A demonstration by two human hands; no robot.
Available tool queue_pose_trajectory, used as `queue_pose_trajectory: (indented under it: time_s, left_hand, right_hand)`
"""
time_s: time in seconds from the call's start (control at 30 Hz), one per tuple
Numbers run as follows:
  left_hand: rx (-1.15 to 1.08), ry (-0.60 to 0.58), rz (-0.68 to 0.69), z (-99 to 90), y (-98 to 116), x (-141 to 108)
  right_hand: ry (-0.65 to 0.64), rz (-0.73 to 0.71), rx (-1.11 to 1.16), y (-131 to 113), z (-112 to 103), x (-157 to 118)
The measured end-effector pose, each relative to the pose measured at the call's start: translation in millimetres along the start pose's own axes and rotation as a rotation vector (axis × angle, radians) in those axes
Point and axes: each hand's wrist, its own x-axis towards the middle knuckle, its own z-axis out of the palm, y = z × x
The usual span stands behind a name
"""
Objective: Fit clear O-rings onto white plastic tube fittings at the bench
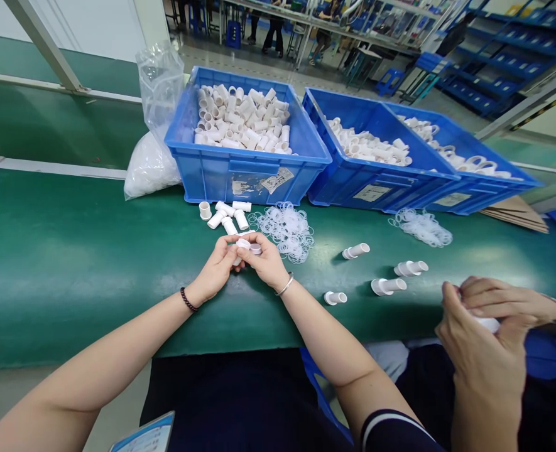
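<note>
My left hand (220, 267) and my right hand (264, 258) meet over the green table, fingers closed around small white plastic parts (244, 243). A round white piece shows between the fingertips, and a second round end (256, 249) sits under my right fingers. Which hand bears which part is partly hidden. Just beyond my hands lie several short white tubes (228, 225), one standing upright at the left. A pile of thin clear rings (287, 229) is right behind my right hand.
Three blue bins (254, 166) of white parts line the table's back. A clear bag (150, 164) leans at their left. Several assembled tubes (388, 287) stand to the right, near another ring pile (423, 227). A co-worker's hands (487, 320) hold a white part at far right.
</note>
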Motion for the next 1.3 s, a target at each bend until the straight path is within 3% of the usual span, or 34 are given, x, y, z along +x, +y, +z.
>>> queue_pose_trajectory:
  time_s: [0.1, 0.33, 0.5, 0.67, 0.8, 0.9, 1.0, 1.1, 1.2, 1.3]
  left_hand:
    - [0.115, -0.016, 0.068, -3.3, -1.4, 1.4]
    - [-0.266, -0.056, -0.062, 1.2, 4.3, 3.5]
    - [-0.161, -0.079, -0.015, 1.0, 2.1, 1.9]
    - [0.078, -0.095, 0.097, -3.2, -6.9, 2.4]
    - [0.089, -0.1, 0.102, -4.9, -8.8, 2.7]
    - [0.039, -0.081, 0.096, -2.3, -7.7, 1.9]
    - [-0.084, -0.026, 0.043, 1.2, -3.9, 2.0]
    - [-0.194, 0.026, -0.016, 1.9, 2.1, 2.6]
    - [-0.22, -0.006, -0.032, -0.5, 5.5, 1.8]
    - [-0.096, -0.099, 0.01, -4.1, 3.3, -0.3]
  right_hand:
    - [0.119, -0.054, -0.139, -2.0, -4.2, 1.2]
    - [0.075, -0.052, -0.04, -3.0, -3.4, -0.1]
    - [0.217, -0.193, -0.122, -2.7, 0.0, -4.5]
    - [0.124, -0.138, -0.064, -2.0, 1.3, -3.4]
    - [0.002, 0.016, 0.153, -3.8, -1.1, 1.1]
    - [-0.01, 0.026, 0.141, -5.9, -2.5, 0.5]
    - [0.144, -0.109, -0.1, -6.7, -2.5, -3.4]
    - [0.25, -0.364, -0.4, -7.1, -1.3, -6.3]
    - [0.224, -0.528, -0.529, -9.8, -0.5, -5.6]
    - [0.28, -0.576, -0.545, -21.3, -5.7, -7.9]
